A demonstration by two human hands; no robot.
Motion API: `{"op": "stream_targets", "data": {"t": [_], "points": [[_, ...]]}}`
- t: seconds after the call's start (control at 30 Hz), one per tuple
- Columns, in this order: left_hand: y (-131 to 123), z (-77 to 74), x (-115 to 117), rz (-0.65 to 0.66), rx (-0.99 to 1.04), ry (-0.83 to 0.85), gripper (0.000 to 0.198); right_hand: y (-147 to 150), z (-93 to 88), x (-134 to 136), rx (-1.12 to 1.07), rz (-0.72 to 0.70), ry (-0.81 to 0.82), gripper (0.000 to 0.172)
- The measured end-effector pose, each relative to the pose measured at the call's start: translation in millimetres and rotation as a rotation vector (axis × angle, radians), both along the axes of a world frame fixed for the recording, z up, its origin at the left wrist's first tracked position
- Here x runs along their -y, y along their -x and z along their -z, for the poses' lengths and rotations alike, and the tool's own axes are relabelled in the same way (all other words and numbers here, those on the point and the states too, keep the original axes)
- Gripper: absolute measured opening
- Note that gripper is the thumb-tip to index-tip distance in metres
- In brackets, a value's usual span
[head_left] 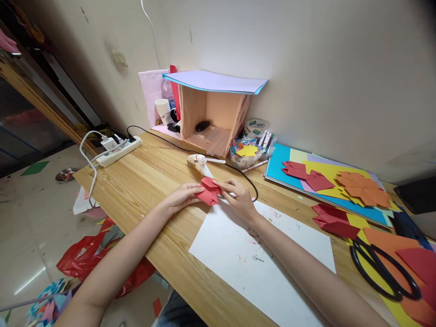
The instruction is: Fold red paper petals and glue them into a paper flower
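A folded piece of red paper (208, 194) is held up between both hands, over the wooden desk near the top corner of a white sheet (272, 268). My left hand (182, 196) pinches its left edge between thumb and fingers. On the other side, my right hand (236, 195) grips the upper right edge with thumb and forefinger. Just beyond the paper lies a white hot glue gun (200, 164), with a pale glue stick (215, 161) beside it. The white sheet under my right forearm carries small coloured marks.
Black-handled scissors (381, 268) rest on coloured paper at the right. Folded red pieces (296, 170) and an orange paper flower (363, 188) lie on a paper stack (279, 159). Behind stand an open box (221, 104) and a tub of pens (269, 141). A power strip (119, 152) sits left.
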State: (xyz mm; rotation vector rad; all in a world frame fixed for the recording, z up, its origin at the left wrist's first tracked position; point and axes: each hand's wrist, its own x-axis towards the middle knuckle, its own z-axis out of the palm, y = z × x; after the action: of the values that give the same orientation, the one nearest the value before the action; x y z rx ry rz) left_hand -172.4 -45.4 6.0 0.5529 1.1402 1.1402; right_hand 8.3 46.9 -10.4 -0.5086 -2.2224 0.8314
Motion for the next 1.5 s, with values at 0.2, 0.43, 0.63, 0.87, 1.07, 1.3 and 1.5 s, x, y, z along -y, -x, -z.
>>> {"op": "stream_targets", "data": {"t": [0.2, 0.43, 0.63, 0.87, 1.07, 1.3, 1.5], "points": [[1, -3.4, 1, -0.011, -0.006, -0.023, 0.025, -2, 3.4, -2, 0.041, -0.014, -0.090, 0.036], [1, -1.9, 0, -0.043, -0.026, -0.038, 0.024, -2, 7.3, -3, 0.088, -0.011, -0.196, 0.033], [1, 1.2, 0, -0.078, -0.083, -0.084, 0.027, -2, 5.9, 0, 0.141, -0.009, -0.280, 0.031], [0, 0.8, 0, -0.092, -0.137, -0.103, 0.030, -3, 7.2, 1, 0.154, -0.019, -0.298, 0.032], [-4, -0.8, 1, -0.145, -0.206, -0.122, 0.037, -1, 8.5, 2, 0.168, -0.021, -0.291, 0.032], [-3, 1.5, 2, -0.176, -0.332, -0.061, 0.042, 0, -4.9, 7, 0.086, -0.041, -0.045, 0.032], [-10, -3.8, 2, -0.114, -0.493, -0.103, 0.033, 7, -6.5, 9, -0.006, -0.073, 0.523, 0.035]]}}
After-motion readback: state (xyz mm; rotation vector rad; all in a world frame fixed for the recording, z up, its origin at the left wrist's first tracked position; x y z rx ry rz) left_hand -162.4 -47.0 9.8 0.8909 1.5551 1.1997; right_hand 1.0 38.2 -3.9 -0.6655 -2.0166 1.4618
